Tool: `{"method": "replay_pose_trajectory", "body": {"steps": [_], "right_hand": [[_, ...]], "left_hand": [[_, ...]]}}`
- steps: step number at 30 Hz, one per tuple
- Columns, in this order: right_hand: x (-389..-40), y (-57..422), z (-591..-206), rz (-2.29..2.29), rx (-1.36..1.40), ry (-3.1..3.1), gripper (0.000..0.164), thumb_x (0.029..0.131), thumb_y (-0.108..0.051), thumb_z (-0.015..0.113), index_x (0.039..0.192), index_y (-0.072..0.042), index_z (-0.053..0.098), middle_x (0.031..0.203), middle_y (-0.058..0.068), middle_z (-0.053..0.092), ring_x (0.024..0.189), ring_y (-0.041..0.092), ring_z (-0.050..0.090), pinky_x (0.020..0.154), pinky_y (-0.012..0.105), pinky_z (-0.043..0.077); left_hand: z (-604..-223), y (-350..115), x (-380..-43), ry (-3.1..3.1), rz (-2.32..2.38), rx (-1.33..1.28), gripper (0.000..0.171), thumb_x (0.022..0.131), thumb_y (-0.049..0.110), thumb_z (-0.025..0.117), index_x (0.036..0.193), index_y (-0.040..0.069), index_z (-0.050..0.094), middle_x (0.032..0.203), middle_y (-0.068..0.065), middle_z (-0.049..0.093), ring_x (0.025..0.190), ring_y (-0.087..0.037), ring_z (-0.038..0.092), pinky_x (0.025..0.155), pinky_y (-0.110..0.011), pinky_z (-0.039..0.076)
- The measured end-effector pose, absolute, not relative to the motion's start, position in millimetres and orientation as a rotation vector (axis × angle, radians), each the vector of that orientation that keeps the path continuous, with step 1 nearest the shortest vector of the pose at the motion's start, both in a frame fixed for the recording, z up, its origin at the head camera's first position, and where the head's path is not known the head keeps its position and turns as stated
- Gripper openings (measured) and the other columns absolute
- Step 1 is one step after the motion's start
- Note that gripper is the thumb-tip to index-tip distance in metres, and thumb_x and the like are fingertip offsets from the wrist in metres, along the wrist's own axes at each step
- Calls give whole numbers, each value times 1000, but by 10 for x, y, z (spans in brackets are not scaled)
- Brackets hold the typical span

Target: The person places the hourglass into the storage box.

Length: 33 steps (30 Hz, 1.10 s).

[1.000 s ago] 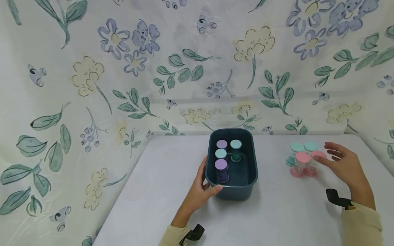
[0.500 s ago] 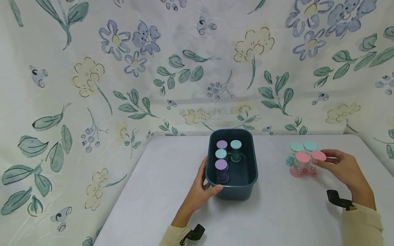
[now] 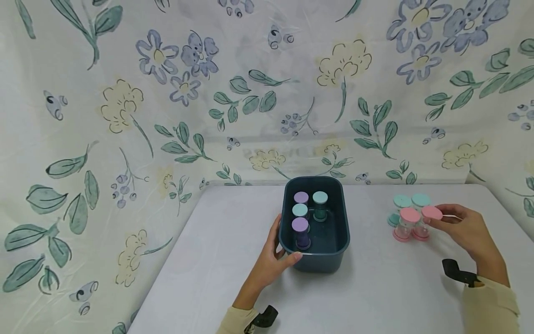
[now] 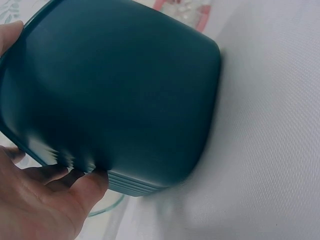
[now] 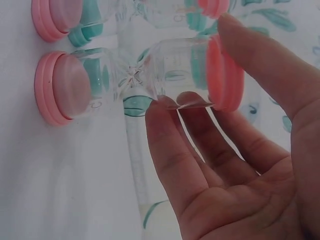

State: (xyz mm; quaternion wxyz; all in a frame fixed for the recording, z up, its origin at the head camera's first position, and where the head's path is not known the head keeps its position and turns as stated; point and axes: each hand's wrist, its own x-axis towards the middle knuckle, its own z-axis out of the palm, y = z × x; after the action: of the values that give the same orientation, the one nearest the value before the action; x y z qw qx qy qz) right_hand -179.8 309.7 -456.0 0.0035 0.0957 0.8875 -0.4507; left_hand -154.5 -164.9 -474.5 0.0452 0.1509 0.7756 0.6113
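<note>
My left hand [image 3: 267,266] grips the near left corner of a dark teal plastic bin [image 3: 319,263], thumb over the rim and fingers along the side. Inside the bin stand two purple-capped hourglasses [image 3: 301,225] and two mint-capped hourglasses [image 3: 320,197]. On the right, my right hand [image 3: 467,227] pinches the upper part of a pink-capped hourglass [image 5: 175,70], thumb at its cap and fingers around the glass. This hourglass is upright on the table. Another pink hourglass [image 3: 410,215] stands just left of it.
Mint-green hourglasses [image 3: 402,201] stand behind the pink pair, partly hidden. A white cloth covers the table [image 3: 367,292]. Behind its far edge hangs a floral curtain [image 3: 267,116]. Each wrist carries a black camera mount [image 3: 459,272].
My right hand has moved down and slightly left, and its fingers have closed around the right pink hourglass. The left hand and the bin have stayed in place.
</note>
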Motion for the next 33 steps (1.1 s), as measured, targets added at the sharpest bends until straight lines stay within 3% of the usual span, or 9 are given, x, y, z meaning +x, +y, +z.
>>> {"method": "replay_pose_trajectory", "body": {"steps": [3,5,10,13,18,21,25,29,33], "right_hand": [[-1799,3101,-4545,-1398,298,2790,82,95,-54,68,148,4,44,149,34,46,124,48,51,95,66,49],[-1798,3106,-4531,-1389,299,2810,80,95,-54,69,147,3,46,147,30,49,115,31,60,91,59,51],[-1791,3112,-4480,-1430,318,2860,74,93,-52,73,143,-2,52,115,-14,60,88,-15,49,80,30,47],[-1779,3093,-4428,-1462,333,2890,71,92,-51,74,141,-3,54,102,-32,48,87,-17,47,79,26,43],[-1744,3039,-4310,-1489,350,2970,66,94,-46,73,142,-5,56,102,-37,46,91,-18,45,83,30,44],[-1720,3000,-4233,-1534,366,2977,64,96,-43,72,146,-8,55,103,-39,45,94,-18,44,96,39,52],[-1688,2931,-4131,-1593,424,2950,65,97,-43,70,151,-11,52,106,-40,42,95,-17,43,115,46,48],[-1656,2845,-4036,-1656,502,2928,66,97,-44,69,153,-15,51,108,-38,41,97,-13,43,118,41,46],[-1627,2786,-3950,-1715,492,2966,62,97,-39,71,152,-15,53,109,-38,44,99,-11,45,101,13,48]], "left_hand": [[-4751,-1657,-1540,2369,1866,456,101,91,38,76,167,33,9,175,-11,11,158,-46,23,116,-66,37],[-4753,-1664,-1538,2370,1867,456,101,91,37,76,167,33,9,175,-11,11,158,-46,23,116,-66,37],[-4754,-1678,-1529,2370,1879,461,101,91,36,76,167,33,9,175,-12,12,158,-46,24,116,-66,37],[-4760,-1684,-1527,2368,1884,465,101,91,35,76,167,33,9,175,-12,12,157,-46,25,116,-66,37],[-4770,-1686,-1538,2363,1885,471,100,92,30,76,167,33,9,175,-11,13,157,-45,26,116,-66,37],[-4771,-1685,-1546,2357,1884,477,100,92,29,75,167,32,8,175,-11,13,157,-45,26,116,-66,37],[-4767,-1681,-1556,2348,1876,478,101,92,35,76,167,33,8,175,-9,13,158,-43,24,117,-65,37],[-4751,-1677,-1560,2339,1871,476,103,91,42,77,167,33,7,176,-6,11,160,-40,21,118,-62,37],[-4745,-1679,-1561,2335,1864,470,104,91,43,77,167,34,7,176,-5,9,161,-39,19,119,-61,36]]}}
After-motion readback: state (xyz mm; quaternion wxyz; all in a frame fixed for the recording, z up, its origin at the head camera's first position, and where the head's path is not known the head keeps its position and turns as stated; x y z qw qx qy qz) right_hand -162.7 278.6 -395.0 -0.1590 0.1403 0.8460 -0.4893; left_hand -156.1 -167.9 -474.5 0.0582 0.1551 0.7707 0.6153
